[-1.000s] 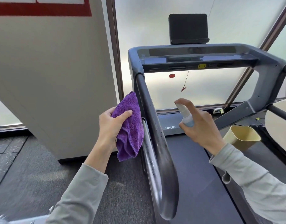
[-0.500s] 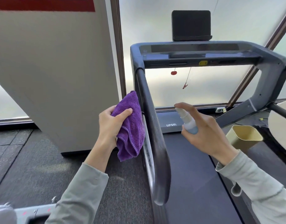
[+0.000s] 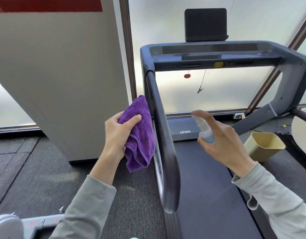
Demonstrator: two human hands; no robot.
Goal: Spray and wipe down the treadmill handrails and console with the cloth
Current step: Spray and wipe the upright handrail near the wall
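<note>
Handrail (image 3: 161, 135) on the left stands between both hands, as before. Right hand (image 3: 223, 144) still grips the spray bottle (image 3: 204, 130), finger on top, aimed at it. Left hand (image 3: 119, 135) keeps holding the purple cloth (image 3: 141, 135) beside the rail. Little has changed, so wiping hasn't started.

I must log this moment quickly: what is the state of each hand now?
Left hand: closed, gripping the purple cloth.
Right hand: closed, holding the spray bottle, forefinger on its top.
</note>
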